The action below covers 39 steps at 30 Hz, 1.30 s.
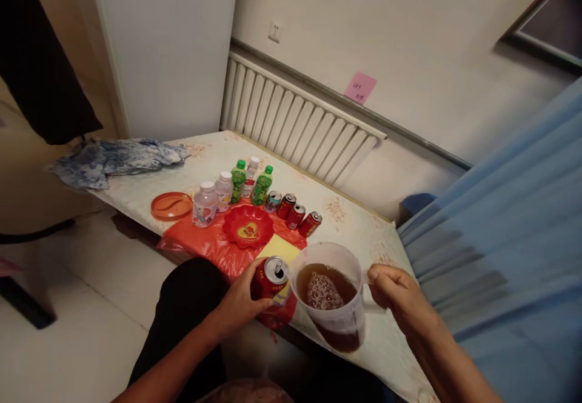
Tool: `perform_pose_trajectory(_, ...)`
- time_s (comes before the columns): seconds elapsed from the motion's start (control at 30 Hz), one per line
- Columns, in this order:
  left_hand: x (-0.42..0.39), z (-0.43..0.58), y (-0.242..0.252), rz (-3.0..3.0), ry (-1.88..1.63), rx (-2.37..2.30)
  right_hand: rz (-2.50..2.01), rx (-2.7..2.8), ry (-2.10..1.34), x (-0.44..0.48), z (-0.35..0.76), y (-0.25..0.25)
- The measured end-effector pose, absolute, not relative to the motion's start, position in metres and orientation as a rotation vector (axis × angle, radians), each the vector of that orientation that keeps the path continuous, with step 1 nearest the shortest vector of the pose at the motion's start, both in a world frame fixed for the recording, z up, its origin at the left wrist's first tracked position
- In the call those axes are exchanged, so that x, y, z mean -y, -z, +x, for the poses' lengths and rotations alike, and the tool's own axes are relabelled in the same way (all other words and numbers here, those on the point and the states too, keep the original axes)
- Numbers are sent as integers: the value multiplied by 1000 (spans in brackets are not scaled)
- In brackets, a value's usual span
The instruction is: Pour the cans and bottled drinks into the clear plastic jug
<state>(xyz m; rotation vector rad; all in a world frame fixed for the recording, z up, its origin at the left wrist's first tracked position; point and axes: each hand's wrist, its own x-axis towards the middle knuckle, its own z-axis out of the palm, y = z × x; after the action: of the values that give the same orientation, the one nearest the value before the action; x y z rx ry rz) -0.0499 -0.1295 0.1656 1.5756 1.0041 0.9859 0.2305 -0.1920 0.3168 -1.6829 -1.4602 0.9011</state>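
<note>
My left hand (240,300) is wrapped round an opened red drink can (268,277), held upright with its top facing me. Close beside it on the right is a translucent plastic pitcher (352,312), partly filled with a brown, foamy liquid (325,291). The fingers of my right hand (395,291) are closed round the pitcher's handle. The pitcher's spout side is near the can's rim; whether they touch I cannot tell. Under the can lies a yellow sheet or cloth (279,247) on a red plastic bag (195,236).
Behind stand several red cans (310,224), a teal can (273,201), green-capped bottles (262,186) and clear white-capped bottles (205,204). A red scalloped dish (248,227) and an orange lid (171,206) lie nearer left. A blue curtain (509,239) hangs right of the table (345,209).
</note>
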Motion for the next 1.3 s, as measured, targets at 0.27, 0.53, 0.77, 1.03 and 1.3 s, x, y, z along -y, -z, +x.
perform_pose_trajectory(0.27, 128, -50, -164, 1581, -979, -1009, -1718, 1531, -887, 190, 229, -317)
perform_pose_trajectory(0.53, 128, -48, -162, 1591, -986, -1015, -1746, 1599, -867, 186, 227, -319)
perform_pose_trajectory(0.77, 126, -47, -160, 1615, -999, -1011, -1783, 1620, -866, 183, 225, -322)
perform_pose_trajectory(1.03, 125, -45, -153, 1622, -995, -996, -1814, 1673, -848, 182, 224, -326)
perform_pose_trajectory(1.3, 125, -45, -152, 1653, -997, -993, -1824, 1691, -861, 181, 225, -326)
